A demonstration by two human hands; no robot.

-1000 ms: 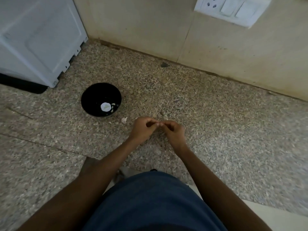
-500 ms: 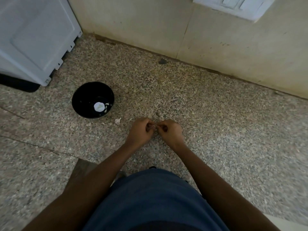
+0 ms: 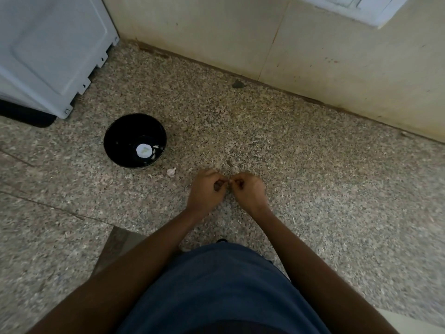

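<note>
My left hand [image 3: 206, 190] and my right hand [image 3: 249, 190] meet fingertip to fingertip just above the speckled stone counter [image 3: 313, 189]. Both have curled fingers and pinch a small piece [image 3: 227, 183] between them, mostly hidden and too small to identify. A black bowl [image 3: 125, 131] stands to the left of my hands, holding a round white piece [image 3: 144, 150] and a few pale bits. A loose garlic clove [image 3: 171, 172] lies on the counter between the bowl and my left hand.
A white appliance [image 3: 48, 49] sits at the back left on a dark mat [image 3: 26, 115]. A beige wall [image 3: 337, 56] runs along the back with a white switch plate [image 3: 356, 8] at the top right. The counter edge lies near my body.
My hands stay together, pinching the same small piece, with only slight finger movement. The view has tilted downward, so the switch plate has slid toward the top edge.
</note>
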